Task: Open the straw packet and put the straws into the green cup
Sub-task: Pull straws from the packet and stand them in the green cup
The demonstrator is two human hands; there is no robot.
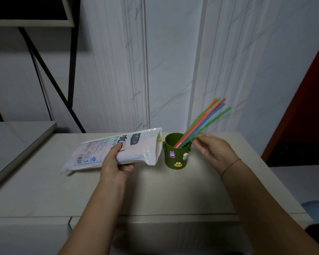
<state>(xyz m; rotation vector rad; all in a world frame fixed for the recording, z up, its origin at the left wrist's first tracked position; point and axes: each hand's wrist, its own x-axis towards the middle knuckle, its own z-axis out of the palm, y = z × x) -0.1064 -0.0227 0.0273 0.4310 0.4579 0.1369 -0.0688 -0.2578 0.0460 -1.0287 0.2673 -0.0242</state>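
Fingers (118, 148) of the left hand (116, 163) are curled over the straw packet (92, 153), thumb beneath, a firm grip at mid-length. I record the packet just left of the green cup (175, 156), lifted at its open end, which faces the cup; a few straw tips show in the mouth. Fingers (200, 145) of the right hand (213, 151) are loosely spread and blurred, holding nothing, just right of the cup's rim. I cannot tell whether they touch the straws (206, 116). Those straws, orange, red, blue and green, stand in the cup and lean up to its right. The cup stands upright on the table (155, 192).
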